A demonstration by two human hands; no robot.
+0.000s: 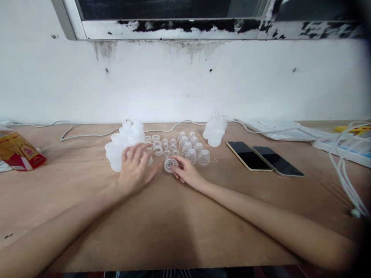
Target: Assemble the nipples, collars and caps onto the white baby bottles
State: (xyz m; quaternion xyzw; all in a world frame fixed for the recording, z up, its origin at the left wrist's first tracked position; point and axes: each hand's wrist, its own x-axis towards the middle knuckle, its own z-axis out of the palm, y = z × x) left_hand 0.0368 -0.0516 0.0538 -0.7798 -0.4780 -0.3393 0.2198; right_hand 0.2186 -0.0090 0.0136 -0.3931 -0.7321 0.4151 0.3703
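right hand (188, 172): fingers pinched on a clear ring (167, 165), near domes (190, 156). left hand (135, 166): fingers loosely spread, holding nothing, by white bottles (114, 154).

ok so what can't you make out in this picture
All in the head view:
- white bottles: the left fingers hide part of the group, so no sure count; whether they touch is unclear
- clear ring: partly covered by the right fingers
- red and yellow box: cut off by the left edge, small print unreadable
- window: cut off by the top edge
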